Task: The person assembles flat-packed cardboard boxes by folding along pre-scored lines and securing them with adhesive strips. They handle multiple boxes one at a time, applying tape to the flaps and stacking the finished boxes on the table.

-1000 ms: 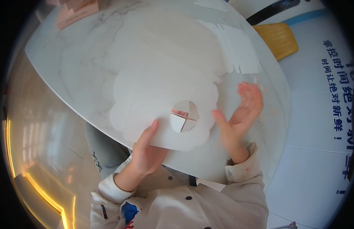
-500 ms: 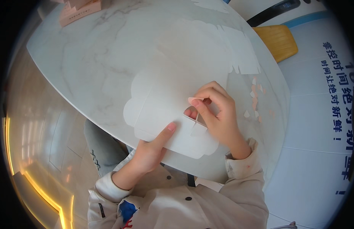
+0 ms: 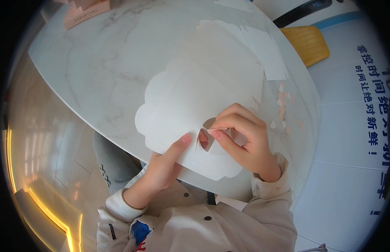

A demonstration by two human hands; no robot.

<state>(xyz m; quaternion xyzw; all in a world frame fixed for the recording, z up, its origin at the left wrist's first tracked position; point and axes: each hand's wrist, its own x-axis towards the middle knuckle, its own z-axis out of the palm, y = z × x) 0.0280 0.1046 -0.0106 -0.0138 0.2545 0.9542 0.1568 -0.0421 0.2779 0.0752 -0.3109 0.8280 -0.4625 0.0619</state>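
The largest thing on my feed is the marbled bench (image 3: 98, 75), which runs beneath everything I am watching. On its near side lies the white scalloped card sheet (image 3: 174, 109), its near edge reaching out past the bench edge toward the wearer. It looks flat to me, with crease lines visible but no panel folded up. Beyond it, toward the upper right, I see a second white sheet (image 3: 270, 63) with a jagged edge.

I have the left hand (image 3: 163, 170) clamped on the near edge of the card, thumb on top and fingers underneath. The right hand (image 3: 247, 140) is over the card, thumb and forefinger pinched together. Well apart from both, at the far left, sits a pink box (image 3: 86, 14).

Between the hands I find the round cut-out (image 3: 206, 140), partly open, with fingertips showing through from below. The right hand's pinch is on a small card flap (image 3: 215, 130) at this cut-out. I judge the opening only part done: the flap stands out of the card's plane but does not look free, and I cannot tell how much else remains around the rim.

Smallest are the pink and white paper scraps (image 3: 282, 111), lying loose on the bench right of the card.
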